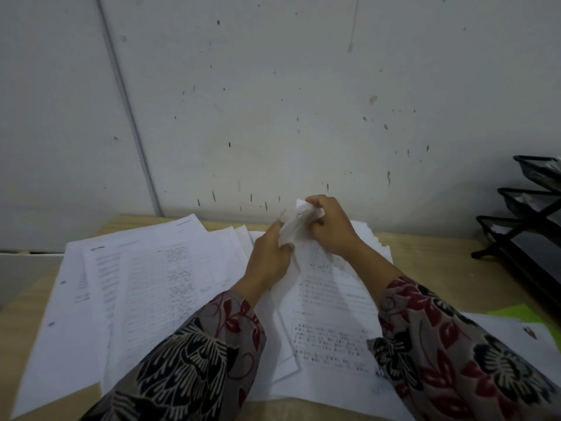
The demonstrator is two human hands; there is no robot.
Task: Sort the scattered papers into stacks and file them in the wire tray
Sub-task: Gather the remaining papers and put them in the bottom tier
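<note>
Grey sleeves (455, 344), red leaves, black-cream flowers

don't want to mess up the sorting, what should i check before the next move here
1. Scrap gripped by left hand and right hand: ok.
2. What the scrap is: cannot tell, blurred.
3. Sheets on the desk stacked: not ok, they lie fanned and overlapping.
4. Tray in view at the right: ok.
5. Room in the tray tiers: cannot tell, cropped.
</note>
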